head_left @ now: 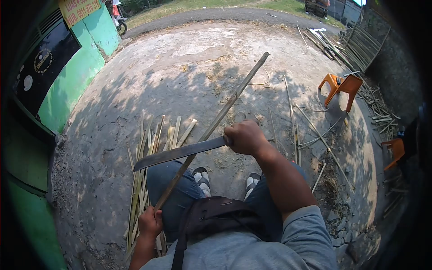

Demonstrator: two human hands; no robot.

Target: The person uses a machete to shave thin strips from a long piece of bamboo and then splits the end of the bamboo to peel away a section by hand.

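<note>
My right hand grips the handle of a long machete, its blade pointing left across my lap. My left hand holds the near end of a long bamboo strip that slants up and away to the right. The blade lies across the strip near my left knee. A bundle of split bamboo strips lies on the ground at my left side. My feet in sandals rest on the concrete below.
An overturned orange plastic chair lies at the right, another orange chair at the far right. Loose bamboo slivers scatter over the concrete. A green wall stands on the left; stacked bamboo poles lean at the back right.
</note>
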